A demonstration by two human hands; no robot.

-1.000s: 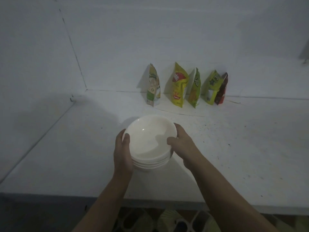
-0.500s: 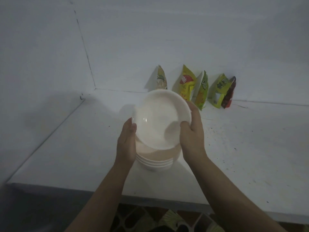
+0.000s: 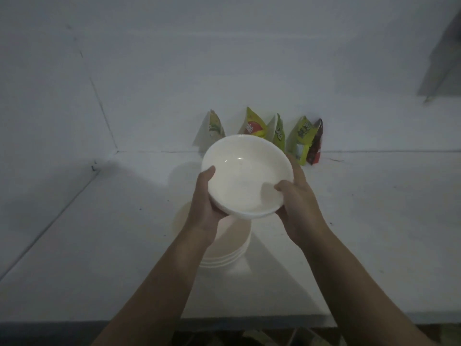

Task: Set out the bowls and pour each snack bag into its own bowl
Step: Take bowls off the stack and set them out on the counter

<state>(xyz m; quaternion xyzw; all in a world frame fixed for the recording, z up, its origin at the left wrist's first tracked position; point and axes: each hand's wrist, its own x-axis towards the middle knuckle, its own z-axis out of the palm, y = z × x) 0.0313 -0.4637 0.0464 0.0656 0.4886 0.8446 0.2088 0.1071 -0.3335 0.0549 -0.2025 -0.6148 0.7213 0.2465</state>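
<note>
A white bowl (image 3: 245, 176) is held in the air above the table, tilted toward me. My left hand (image 3: 203, 202) grips its left rim and underside, my right hand (image 3: 298, 203) grips its right rim with the thumb inside. Below it a stack of white bowls (image 3: 229, 248) stands on the table, partly hidden by my left wrist. Several snack bags stand in a row against the back wall: a pale green one (image 3: 215, 127), a yellow and red one (image 3: 254, 126), a green one (image 3: 279, 132), a lime one (image 3: 301, 139) and a dark red one (image 3: 316, 142).
The white table (image 3: 374, 233) meets a white wall at the back and a side wall on the left. Its front edge (image 3: 274, 318) runs near my elbows. A grey shape (image 3: 444, 61) hangs at the upper right.
The top bowl has come off the stack and risen, held in both hands. My left hand moved from the stack's side to the lifted bowl.
</note>
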